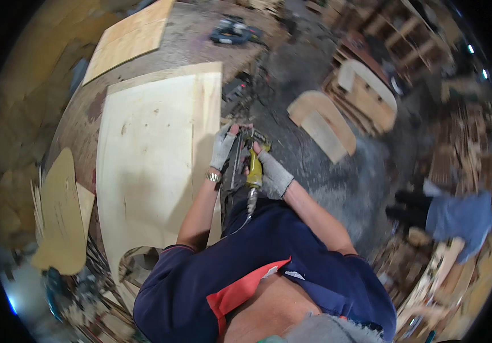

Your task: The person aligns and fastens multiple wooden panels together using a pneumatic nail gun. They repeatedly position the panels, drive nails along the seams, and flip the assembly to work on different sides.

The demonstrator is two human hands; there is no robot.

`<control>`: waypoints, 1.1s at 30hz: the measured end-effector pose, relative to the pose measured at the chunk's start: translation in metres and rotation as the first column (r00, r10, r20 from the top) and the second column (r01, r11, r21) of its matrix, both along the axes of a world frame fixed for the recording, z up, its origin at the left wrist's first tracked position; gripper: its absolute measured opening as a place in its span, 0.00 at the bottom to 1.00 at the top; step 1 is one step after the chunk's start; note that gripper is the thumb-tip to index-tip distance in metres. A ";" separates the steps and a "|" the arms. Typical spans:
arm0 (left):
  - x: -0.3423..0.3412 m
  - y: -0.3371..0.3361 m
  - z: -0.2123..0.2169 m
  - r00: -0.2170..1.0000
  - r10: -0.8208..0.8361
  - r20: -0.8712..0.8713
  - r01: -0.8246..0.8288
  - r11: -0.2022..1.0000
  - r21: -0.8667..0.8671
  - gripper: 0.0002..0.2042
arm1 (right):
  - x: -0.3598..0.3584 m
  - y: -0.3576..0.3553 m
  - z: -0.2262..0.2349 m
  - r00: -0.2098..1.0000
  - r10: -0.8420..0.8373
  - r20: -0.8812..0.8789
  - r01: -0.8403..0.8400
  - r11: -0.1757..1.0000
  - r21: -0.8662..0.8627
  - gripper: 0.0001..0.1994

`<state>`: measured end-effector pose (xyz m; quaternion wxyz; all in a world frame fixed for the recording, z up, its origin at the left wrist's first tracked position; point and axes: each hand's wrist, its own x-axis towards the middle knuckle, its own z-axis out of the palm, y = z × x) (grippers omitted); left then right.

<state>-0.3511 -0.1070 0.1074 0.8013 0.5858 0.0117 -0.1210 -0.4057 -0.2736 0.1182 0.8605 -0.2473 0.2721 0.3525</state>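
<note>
A yellow-green air nail gun (255, 174) with a dark magazine is held in front of my body, beside the right edge of a large pale plywood panel (149, 137). My right hand (274, 171), in a grey fingerless glove, is wrapped around the gun's handle. At the dark magazine side, my left hand (221, 148) is closed against the tool; it wears a similar glove, with a metal watch on the wrist. Exactly what its fingertips pinch is too small to make out. A metal air coupling and thin hose (248, 220) run from the handle's base toward my lap.
A blue-black power tool (234, 31) and another board (129, 40) lie on the far worktable (189, 34). Curved wooden pieces (323, 123) rest on the floor at right. A curved template (62, 217) stands at left. Another person (457, 220) bends over at far right.
</note>
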 end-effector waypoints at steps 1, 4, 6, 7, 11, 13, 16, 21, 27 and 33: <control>0.011 0.006 -0.003 0.996 0.070 -0.058 -0.073 0.996 -0.049 0.25 | 0.021 0.006 0.002 0.997 0.074 -0.018 -0.074 0.997 0.036 0.21; 0.047 0.034 -0.004 0.970 0.237 0.049 -0.240 0.968 0.075 0.24 | 0.075 0.027 0.009 0.977 0.210 0.043 -0.210 0.978 -0.010 0.19; 0.069 0.053 0.006 0.943 0.318 0.102 -0.332 0.924 0.191 0.22 | 0.094 0.038 0.019 0.941 0.269 0.204 -0.252 0.962 -0.103 0.19; 0.079 0.060 0.014 0.927 0.336 0.168 -0.370 0.894 0.252 0.21 | 0.103 0.059 0.023 0.916 0.278 0.290 -0.104 0.862 -0.497 0.21; 0.103 0.098 0.055 0.881 0.314 0.354 -0.472 0.638 0.609 0.15 | 0.133 0.065 0.051 0.436 0.803 0.407 -0.290 0.553 -0.781 0.25; 0.106 0.110 0.074 0.864 0.272 0.424 -0.502 0.400 0.767 0.13 | 0.154 0.077 0.059 0.280 0.880 0.384 -0.344 0.465 -0.816 0.26; 0.103 0.115 0.093 0.772 0.205 0.601 -0.630 0.123 0.767 0.12 | 0.177 0.103 0.061 0.179 0.915 0.363 -0.428 0.404 -0.809 0.28; 0.098 0.107 0.107 0.660 0.347 0.667 -0.673 -0.122 0.730 0.10 | 0.210 0.116 0.049 0.065 0.904 0.423 -0.702 0.343 -0.624 0.29; 0.132 0.090 0.128 0.490 0.520 0.699 -0.732 -0.190 0.655 0.07 | 0.282 0.137 0.036 0.007 0.797 0.604 -0.771 0.389 -0.504 0.26; 0.196 0.063 0.158 0.278 0.637 0.719 -0.930 -0.009 0.368 0.09 | 0.376 0.149 0.034 0.358 0.711 0.606 -0.923 0.369 0.112 0.36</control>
